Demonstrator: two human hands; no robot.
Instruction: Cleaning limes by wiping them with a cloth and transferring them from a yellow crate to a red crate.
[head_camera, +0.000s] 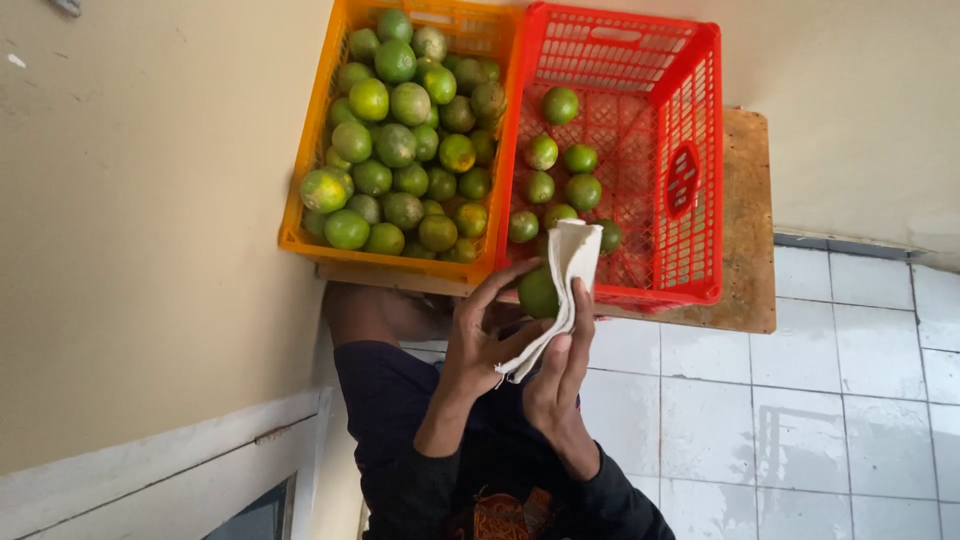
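My left grip (480, 345) clamps a green citrus (538, 293) while my right grip (562, 375) presses a white cloth (572, 262) around it, near the red crate (700, 150), for wiping.

Beige wall (140, 250) — white tiled floor (800, 400)

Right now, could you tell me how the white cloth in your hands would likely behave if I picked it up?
The white cloth is probably floppy: it folds and drapes over the green fruit between the left hand and right hand. It looks thin, so likely light. It seems unlikely to roll or break, unlike the round fruit.
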